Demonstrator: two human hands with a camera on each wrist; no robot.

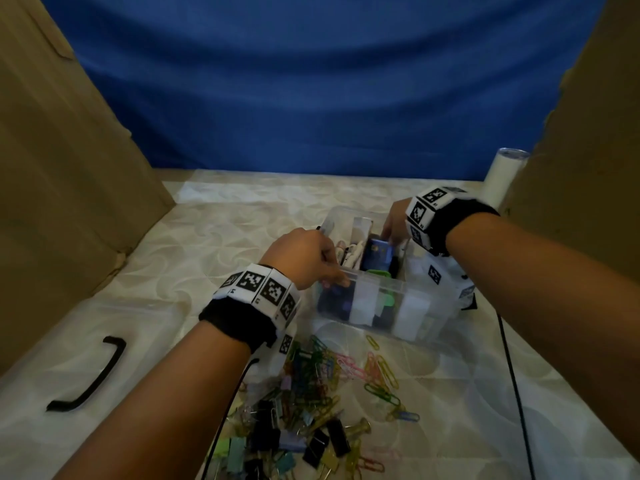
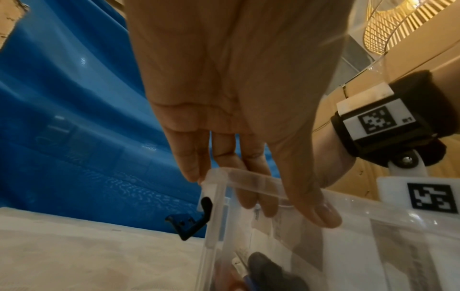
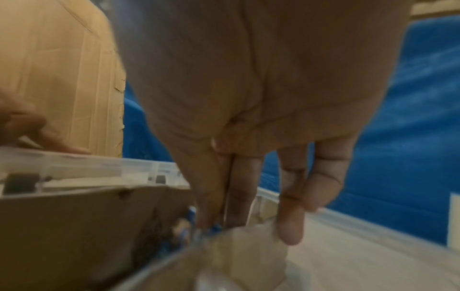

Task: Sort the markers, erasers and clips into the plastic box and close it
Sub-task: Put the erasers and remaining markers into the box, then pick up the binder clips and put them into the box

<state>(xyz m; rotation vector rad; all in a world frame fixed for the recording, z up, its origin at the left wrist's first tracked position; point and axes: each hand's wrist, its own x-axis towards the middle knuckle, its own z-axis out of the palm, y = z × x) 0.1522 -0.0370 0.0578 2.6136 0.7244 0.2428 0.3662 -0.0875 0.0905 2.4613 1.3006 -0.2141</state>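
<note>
The clear plastic box point(image 1: 408, 299) stands open on the patterned table point(image 1: 207, 237), right of centre. The left hand point(image 1: 304, 258) grips the box's near-left corner: the thumb point(image 2: 321, 212) lies on the outside of the near wall, the fingers point(image 2: 246, 189) curl over the rim inside. The right hand point(image 1: 394, 223) reaches down into the far-right part of the box, fingers point(image 3: 239, 189) straight and close together, touching a blue eraser point(image 1: 379, 256); whether they pinch it I cannot tell. Markers point(image 1: 349, 256) lie in the box's left compartment. Coloured paper clips and binder clips point(image 1: 311, 403) lie scattered on the table near the box. A black handle point(image 1: 93, 375) lies at near left.
</note>
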